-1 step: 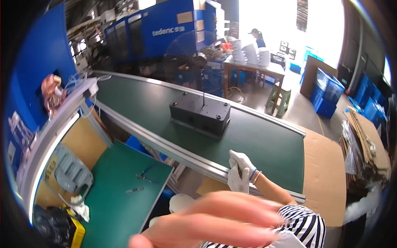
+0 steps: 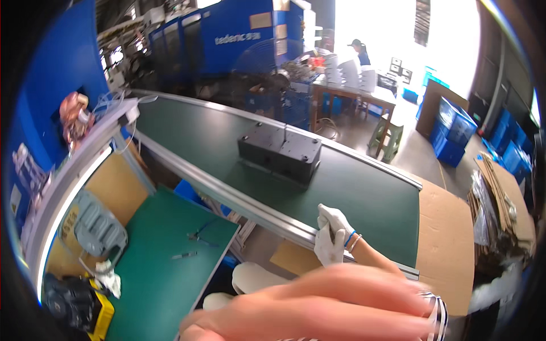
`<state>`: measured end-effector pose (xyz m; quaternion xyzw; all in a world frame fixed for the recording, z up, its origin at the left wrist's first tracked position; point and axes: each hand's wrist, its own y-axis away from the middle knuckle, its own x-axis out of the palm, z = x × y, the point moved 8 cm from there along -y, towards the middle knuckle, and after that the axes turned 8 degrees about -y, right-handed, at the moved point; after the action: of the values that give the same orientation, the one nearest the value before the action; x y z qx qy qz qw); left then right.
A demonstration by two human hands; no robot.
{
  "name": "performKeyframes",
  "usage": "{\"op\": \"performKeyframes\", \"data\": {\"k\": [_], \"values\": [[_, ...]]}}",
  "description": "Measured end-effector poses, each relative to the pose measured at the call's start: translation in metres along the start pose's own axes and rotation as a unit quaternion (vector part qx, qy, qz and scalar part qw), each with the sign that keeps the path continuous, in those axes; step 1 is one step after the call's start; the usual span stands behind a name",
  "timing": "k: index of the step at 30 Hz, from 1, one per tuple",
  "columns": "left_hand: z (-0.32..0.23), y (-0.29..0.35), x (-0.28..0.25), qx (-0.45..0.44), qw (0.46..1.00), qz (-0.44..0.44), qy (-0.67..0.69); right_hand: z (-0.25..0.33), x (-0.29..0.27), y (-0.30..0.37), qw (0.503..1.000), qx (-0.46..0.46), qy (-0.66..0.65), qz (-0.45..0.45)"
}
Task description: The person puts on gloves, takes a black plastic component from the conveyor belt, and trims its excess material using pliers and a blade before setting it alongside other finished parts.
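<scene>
My right hand (image 2: 318,310) is bare and blurred, very close to the lens along the lower edge. Its fingers stretch out to the left and hold nothing. My left hand is out of view. Beyond it a person in a striped top (image 2: 435,310) rests a white-gloved hand (image 2: 331,234) on the metal side rail (image 2: 227,196) of a green conveyor belt (image 2: 364,193). A black box-shaped part (image 2: 280,152) lies on the belt, apart from both hands.
A green work table (image 2: 165,267) at lower left carries small hand tools (image 2: 199,234). A grey plastic tray (image 2: 98,232) and a yellow-and-black case (image 2: 79,310) are beside it. Cardboard (image 2: 446,238) lies at the belt's right end. Blue crates (image 2: 452,133) and another worker at a table (image 2: 357,52) are far behind.
My blurred hand now spreads wider across the bottom and hides more of the striped top. The view has shifted slightly; the gloved hand stays on the rail.
</scene>
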<state>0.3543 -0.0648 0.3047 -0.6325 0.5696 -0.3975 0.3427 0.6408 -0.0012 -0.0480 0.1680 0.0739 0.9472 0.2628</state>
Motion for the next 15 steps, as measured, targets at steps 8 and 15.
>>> {"op": "performKeyframes", "data": {"k": [8,15], "values": [[-0.025,0.012,-0.018,0.01,0.997,-0.071,-0.033,0.006,-0.022,0.01,1.0,-0.005,-0.005,-0.014],[-0.028,0.013,-0.011,-0.02,0.997,-0.076,0.005,0.015,-0.023,0.019,0.999,-0.004,0.028,-0.016]]}}
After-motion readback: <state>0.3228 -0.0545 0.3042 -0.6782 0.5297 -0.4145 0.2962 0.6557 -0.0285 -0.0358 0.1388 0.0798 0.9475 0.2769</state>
